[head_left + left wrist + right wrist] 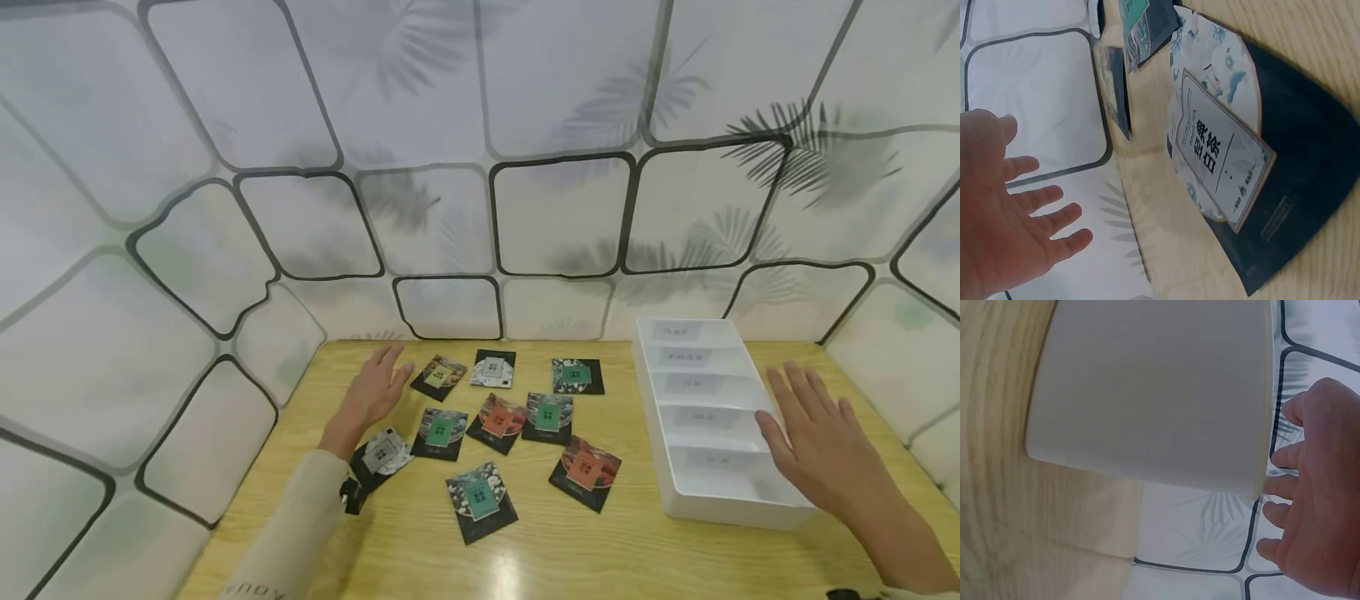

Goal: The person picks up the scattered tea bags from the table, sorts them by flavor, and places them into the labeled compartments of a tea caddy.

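Above the table's left side, my left hand (369, 393) holds nothing, its fingers extended. Below its wrist lies a dark tea sachet with a white label (1225, 150). A yellow-labelled sachet (439, 377) is just right of the fingers. On the right, my right hand (825, 446) hovers with spread fingers beside a white divided box (738, 510). In the right wrist view, the box's plain side wall (1147, 394) stands next to this hand, which grips nothing. Contact between hand and box cannot be told.
Several more flat sachets lie scattered mid-table: green-labelled ones (481, 502), red-labelled ones (586, 472) and a white one (493, 368) at the back. Labels mark the box's compartments. A patterned curtain (562, 217) hangs behind the wooden table (420, 558) and at its sides.
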Motion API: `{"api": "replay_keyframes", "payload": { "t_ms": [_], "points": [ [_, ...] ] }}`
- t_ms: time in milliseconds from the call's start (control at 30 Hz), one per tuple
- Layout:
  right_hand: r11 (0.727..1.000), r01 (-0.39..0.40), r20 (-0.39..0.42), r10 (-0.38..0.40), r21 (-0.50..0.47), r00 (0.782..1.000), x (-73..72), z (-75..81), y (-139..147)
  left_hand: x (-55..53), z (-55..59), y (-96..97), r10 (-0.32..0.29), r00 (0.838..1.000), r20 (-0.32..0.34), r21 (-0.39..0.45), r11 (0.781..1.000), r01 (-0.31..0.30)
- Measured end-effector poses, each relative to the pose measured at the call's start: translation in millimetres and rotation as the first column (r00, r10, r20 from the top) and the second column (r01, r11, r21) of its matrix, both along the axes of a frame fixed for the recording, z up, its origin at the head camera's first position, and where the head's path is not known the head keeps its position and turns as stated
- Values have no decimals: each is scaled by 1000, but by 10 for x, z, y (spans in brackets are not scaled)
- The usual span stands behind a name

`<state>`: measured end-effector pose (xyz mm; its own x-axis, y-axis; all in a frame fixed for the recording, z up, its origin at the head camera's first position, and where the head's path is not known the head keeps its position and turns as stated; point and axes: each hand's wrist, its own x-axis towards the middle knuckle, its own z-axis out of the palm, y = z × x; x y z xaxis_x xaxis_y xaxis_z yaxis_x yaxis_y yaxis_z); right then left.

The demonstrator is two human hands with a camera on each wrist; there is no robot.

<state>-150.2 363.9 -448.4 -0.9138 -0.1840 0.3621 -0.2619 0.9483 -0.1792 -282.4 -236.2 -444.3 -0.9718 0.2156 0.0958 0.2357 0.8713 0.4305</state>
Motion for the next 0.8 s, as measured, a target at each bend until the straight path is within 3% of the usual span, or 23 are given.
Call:
{"api": "replay_keyframes", "payload": {
  "t_ms": [167,300,567,800],
  "points": [
    [999,-9,-27,8,-46,1000,61,-51,1,-104,-11,42,-15,998,56,58,998,11],
    [997,-14,-25,12,-78,1000,81,-149,-3,-161,-26,72,-61,995,82,89,995,53],
    [988,-28,35,33,-153,999,163,-352,-29,-151,-87,123,-62,991,122,122,991,47],
    [987,-25,44,32,-158,999,154,-368,-48,-188,-131,199,-55,991,121,148,988,36]
  ]
}}
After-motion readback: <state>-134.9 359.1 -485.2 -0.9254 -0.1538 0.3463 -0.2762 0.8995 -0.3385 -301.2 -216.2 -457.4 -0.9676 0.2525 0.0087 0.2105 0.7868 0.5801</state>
